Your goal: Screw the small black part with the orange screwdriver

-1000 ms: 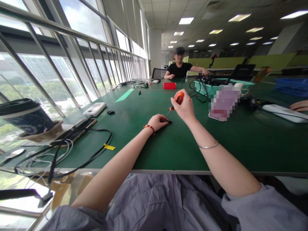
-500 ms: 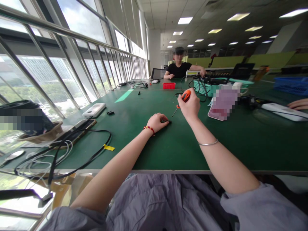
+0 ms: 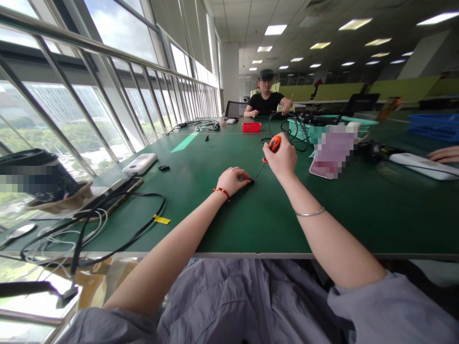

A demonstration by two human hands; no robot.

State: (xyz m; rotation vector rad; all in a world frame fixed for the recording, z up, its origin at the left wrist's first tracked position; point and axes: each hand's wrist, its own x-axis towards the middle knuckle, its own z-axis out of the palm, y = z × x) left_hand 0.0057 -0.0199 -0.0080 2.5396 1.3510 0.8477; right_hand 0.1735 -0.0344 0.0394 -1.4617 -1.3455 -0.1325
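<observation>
Head view: left hand [image 3: 232, 180] pins small black part [image 3: 250, 181] flat on table [image 3: 222, 224], fingers pressed together over it. Right hand [image 3: 283, 160] clamps screwdriver [image 3: 270, 149], tip raised just right of part. Lower tip squarely; keep part pinned.

The orange-handled screwdriver [image 3: 273, 145] shows glossy plastic and a thin metal shaft. At frame centre, the green table [image 3: 222, 215] looks matt and smooth. Lower frame, the grey jacket [image 3: 229, 306] is soft cloth.
</observation>
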